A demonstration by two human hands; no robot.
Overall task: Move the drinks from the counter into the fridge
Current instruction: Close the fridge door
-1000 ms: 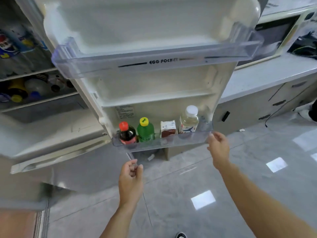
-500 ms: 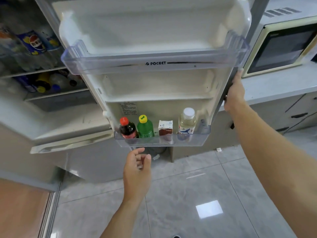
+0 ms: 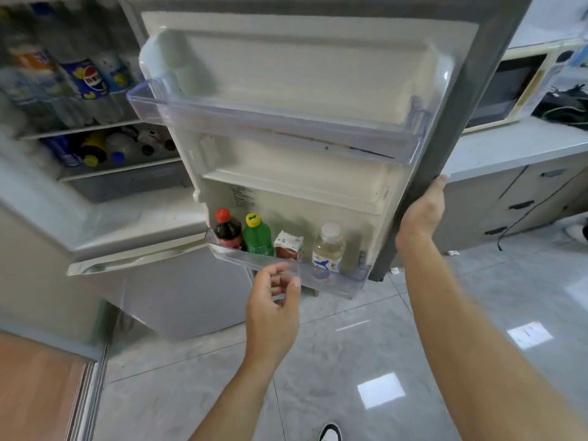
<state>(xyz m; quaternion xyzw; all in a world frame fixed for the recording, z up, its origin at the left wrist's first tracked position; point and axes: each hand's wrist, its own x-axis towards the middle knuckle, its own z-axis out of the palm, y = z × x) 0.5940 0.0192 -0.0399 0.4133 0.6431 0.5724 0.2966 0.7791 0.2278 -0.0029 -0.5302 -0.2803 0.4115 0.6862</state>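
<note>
The right hand (image 3: 421, 211) grips the outer edge of the open fridge door (image 3: 458, 128), fingers wrapped round the grey edge with only a fingertip showing at the top. The left hand (image 3: 273, 310) hangs just below the lowest door shelf (image 3: 337, 278), its fingers loosely curled and holding nothing, fingertips close to the shelf's clear front rim. In that shelf four drinks stand upright in a row: a dark bottle with a red cap (image 3: 227, 230), a green bottle with a yellow cap (image 3: 257, 235), a small carton (image 3: 289, 246) and a pale bottle with a white cap (image 3: 328, 246). The upper door shelf (image 3: 286, 125) holds nothing visible. More bottles fill the fridge's inner shelves (image 3: 79, 87), blurred. The grey bench (image 3: 509, 148) lies to the right behind the door, with tiled floor (image 3: 350, 361) open beneath both arms.
</note>
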